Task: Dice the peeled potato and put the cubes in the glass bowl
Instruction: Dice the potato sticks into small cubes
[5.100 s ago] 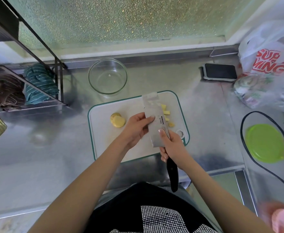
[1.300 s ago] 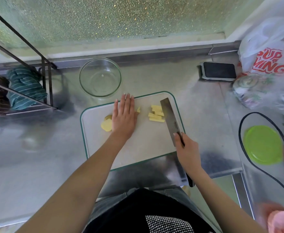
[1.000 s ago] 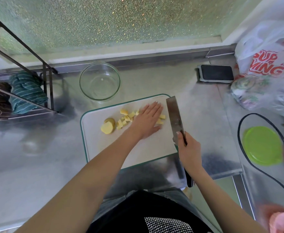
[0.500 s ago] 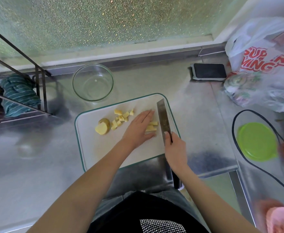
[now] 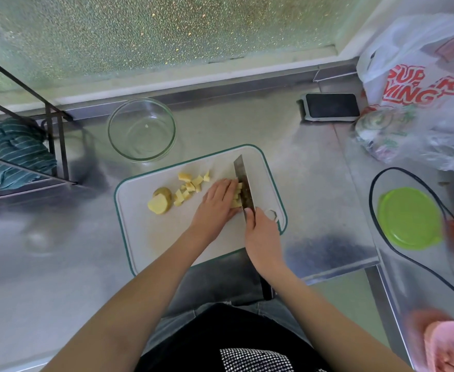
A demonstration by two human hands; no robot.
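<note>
Left arm: reached forward from the lower left, with the left hand (image 5: 216, 201) lying palm down on the cutting board (image 5: 150, 237).
Left fingers: fairly straight and close together, pressing on the potato strips (image 5: 237, 196), which showed just past the fingertips.
Right arm: came up from the lower right, with the right hand (image 5: 263, 237) at the near right part of the board.
Right fingers: curled round the handle of the knife (image 5: 243, 183), forefinger stretched up along the back of the blade.
Knife: blade stood edge down on the board, right against the strips and the left fingertips.
Cut cubes: a loose scatter of potato cubes (image 5: 191, 185) lay on the board to the left of the left hand.
Uncut piece: a rounded potato chunk (image 5: 160, 202) lay left of the cubes, apart from both hands.
Bowl: the glass bowl (image 5: 118, 140) stood on the steel counter (image 5: 46, 264) beyond the board's far left corner, with one tiny pale speck in it.
</note>
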